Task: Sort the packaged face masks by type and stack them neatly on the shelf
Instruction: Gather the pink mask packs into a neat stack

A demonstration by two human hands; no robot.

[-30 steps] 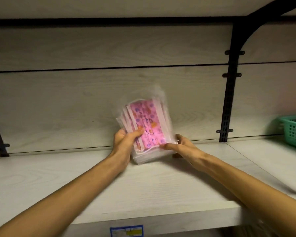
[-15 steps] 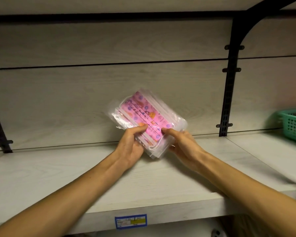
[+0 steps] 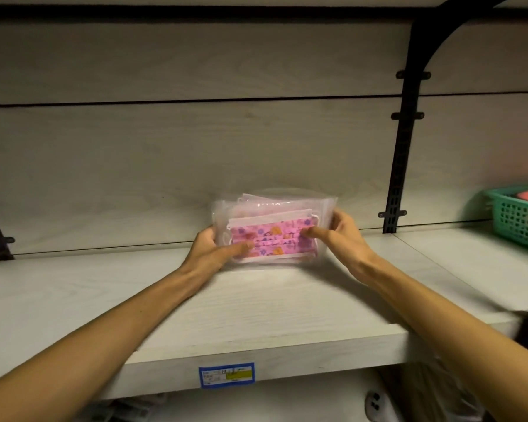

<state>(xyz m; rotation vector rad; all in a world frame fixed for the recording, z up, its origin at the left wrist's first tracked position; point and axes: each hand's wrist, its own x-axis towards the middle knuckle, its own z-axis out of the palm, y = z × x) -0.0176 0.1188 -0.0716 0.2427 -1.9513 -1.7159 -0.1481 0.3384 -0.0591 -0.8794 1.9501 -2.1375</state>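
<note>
- Toward the back of the pale wood-grain shelf point(image 3: 287, 315), my left hand point(image 3: 209, 254) grips the left end of the clear-wrapped bundle of pink patterned face masks point(image 3: 272, 233), thumb across its front.
- My right hand point(image 3: 342, 236) pinches the right end; I judge placement is underway, and next comes lowering it flat and squaring the edges.
- Blue-bordered price label point(image 3: 226, 373): its print is unreadable.

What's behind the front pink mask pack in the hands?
Behind the front pink mask pack, the clear edges of more packs of the same bundle show above it, then the pale back panel. Their count and prints are covered. Left hand and right hand grip the ends.
</note>
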